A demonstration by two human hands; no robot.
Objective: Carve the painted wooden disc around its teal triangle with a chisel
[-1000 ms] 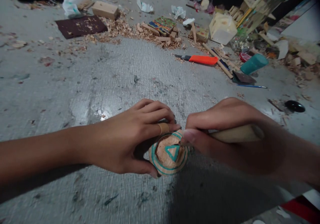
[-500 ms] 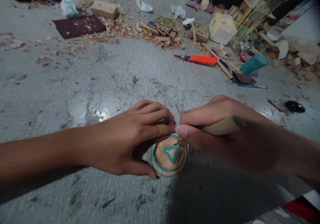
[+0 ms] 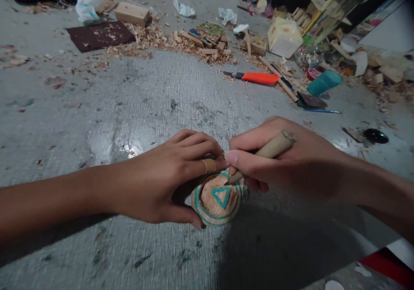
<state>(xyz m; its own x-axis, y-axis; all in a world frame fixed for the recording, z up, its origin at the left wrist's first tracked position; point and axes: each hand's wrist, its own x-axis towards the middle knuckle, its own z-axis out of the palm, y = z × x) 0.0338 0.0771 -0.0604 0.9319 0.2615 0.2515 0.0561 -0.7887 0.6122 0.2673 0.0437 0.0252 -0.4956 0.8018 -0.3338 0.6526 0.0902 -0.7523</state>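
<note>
A round wooden disc [image 3: 210,195] lies on the grey table, with turquoise rings near its rim, a carved-down middle and a turquoise triangle outline there. My left hand [image 3: 164,173], with a tan band around one finger, grips the disc from the left between thumb and fingers. In my right hand [image 3: 274,160], held like a pen, is a thick wooden-handled carving tool [image 3: 274,145]. Its narrow dark tip meets the disc just above the triangle; I cannot make out the blade's exact shape. My right fingers are beside my left fingertips.
Beyond the hands lie an orange utility knife [image 3: 260,78], a teal cylinder [image 3: 324,82] and a thin blue stick [image 3: 323,111]. Wood shavings [image 3: 155,37], a wooden block [image 3: 132,14] and brown sandpaper [image 3: 100,35] lie farther back. A black oval object [image 3: 375,136] sits at right.
The carving tool's handle has tipped more upright and its tip has shifted slightly left on the disc. My right hand has turned with it; the left hand keeps its grip.
</note>
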